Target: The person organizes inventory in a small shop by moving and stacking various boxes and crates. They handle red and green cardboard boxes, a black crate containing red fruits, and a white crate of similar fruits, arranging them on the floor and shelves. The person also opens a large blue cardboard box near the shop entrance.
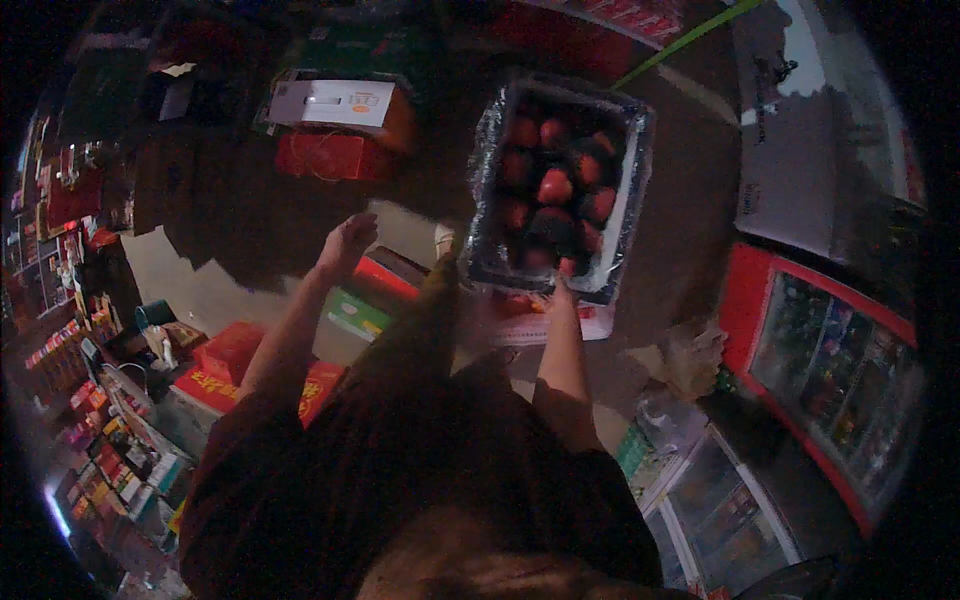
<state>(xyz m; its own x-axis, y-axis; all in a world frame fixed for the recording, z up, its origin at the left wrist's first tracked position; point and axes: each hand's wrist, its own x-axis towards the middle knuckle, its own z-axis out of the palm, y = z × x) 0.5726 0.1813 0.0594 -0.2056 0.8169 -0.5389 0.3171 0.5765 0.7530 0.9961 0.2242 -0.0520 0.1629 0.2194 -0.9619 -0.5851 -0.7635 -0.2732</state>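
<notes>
Before me is a lined box (635, 180) of round red fruit (556, 186), with shiny film around its sides. My right hand (562, 285) reaches the box's near edge, close to one of the lowest fruits. Blur and dim light hide whether its fingers grip the rim or a fruit. My left hand (352, 238) is held out to the left of the box, fingers curled, and nothing shows in it. Below that hand are a red box (388, 271) and a green carton (355, 313).
A white-topped carton (330, 103) stands by a red box (330, 156) at the far left. Red glass-fronted cooler (757, 300) and glass-topped case (712, 487) flank me at right. Packed shelves (112, 457) line the left. A red gift box (232, 349) sits near my left arm.
</notes>
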